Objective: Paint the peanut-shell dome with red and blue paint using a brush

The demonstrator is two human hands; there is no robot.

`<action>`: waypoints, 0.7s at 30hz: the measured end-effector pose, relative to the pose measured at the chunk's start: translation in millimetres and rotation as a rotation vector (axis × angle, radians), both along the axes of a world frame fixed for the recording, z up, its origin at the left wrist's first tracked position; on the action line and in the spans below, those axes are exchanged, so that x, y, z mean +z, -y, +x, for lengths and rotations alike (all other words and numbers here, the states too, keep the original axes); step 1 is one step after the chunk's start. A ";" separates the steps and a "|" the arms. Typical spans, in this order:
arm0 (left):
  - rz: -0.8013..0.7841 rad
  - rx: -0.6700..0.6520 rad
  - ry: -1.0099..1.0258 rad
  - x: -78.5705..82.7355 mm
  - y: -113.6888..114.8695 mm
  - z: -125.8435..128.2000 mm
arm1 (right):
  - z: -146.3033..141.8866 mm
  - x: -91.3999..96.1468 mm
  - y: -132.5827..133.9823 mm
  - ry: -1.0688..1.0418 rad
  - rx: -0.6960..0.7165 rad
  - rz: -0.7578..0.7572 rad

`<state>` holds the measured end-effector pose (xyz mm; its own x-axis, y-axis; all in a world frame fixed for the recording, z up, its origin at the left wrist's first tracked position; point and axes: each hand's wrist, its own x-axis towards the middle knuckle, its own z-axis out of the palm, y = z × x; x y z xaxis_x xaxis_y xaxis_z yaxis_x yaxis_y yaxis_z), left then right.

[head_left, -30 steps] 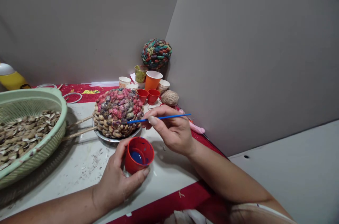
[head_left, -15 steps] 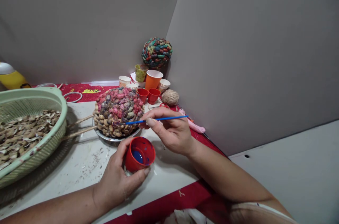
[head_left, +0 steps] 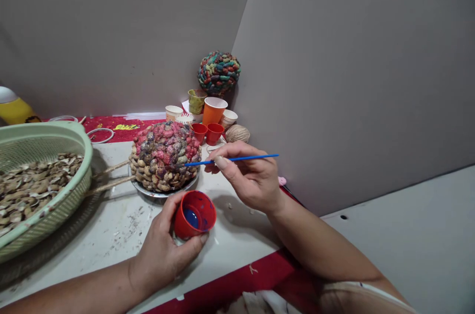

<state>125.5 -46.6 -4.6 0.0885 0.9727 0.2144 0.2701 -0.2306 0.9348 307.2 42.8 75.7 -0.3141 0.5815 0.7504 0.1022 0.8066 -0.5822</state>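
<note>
My left hand (head_left: pixel 165 249) is closed around a small red cup (head_left: pixel 180 227), tilted so that dark blue paint (head_left: pixel 191 217) shows inside. Between the thumb and fingers of my right hand (head_left: pixel 250 178) is a thin blue paintbrush (head_left: pixel 252 157). Its tip points left, at the right front side of a dome covered in peanut shells (head_left: pixel 163 156); whether the bristles touch it I cannot tell. The dome's upper part is painted pink, red and dark purple, while the lower shells are plain tan. Beneath it sits a shiny metal dish (head_left: pixel 154 195).
A green mesh basket (head_left: pixel 88 156) of empty shells stands at left, beside two cords (head_left: pixel 111 185). Behind the dome are red cups (head_left: pixel 214 134), an orange cup (head_left: pixel 214 111), paper cups, a twine ball (head_left: pixel 238 134) and a multicoloured shell ball (head_left: pixel 218 72). Grey panels rise behind and right.
My right hand has moved right and slightly up with the paintbrush, whose tip is now higher and farther right along the dome. My left hand and the cup have hardly moved.
</note>
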 end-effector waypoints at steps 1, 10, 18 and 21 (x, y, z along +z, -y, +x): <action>0.003 0.006 0.004 -0.4 0.1 -0.2 | 1.0 1.0 0.8 -0.010 -0.005 0.004; 0.014 0.028 0.005 -3.3 -0.7 2.4 | -10.9 -2.8 7.3 0.015 0.090 0.130; -0.001 0.025 -0.001 -2.6 -0.5 0.7 | -10.1 -5.5 3.1 0.014 0.037 0.291; 0.008 0.012 -0.015 -2.3 -1.2 1.4 | -9.6 -5.3 6.3 -0.005 0.050 0.278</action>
<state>126.9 -45.4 -6.9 0.0806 0.9719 0.2211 0.2867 -0.2350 0.9287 297.6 36.5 70.5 -0.3331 0.3373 0.8805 0.0559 0.9393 -0.3386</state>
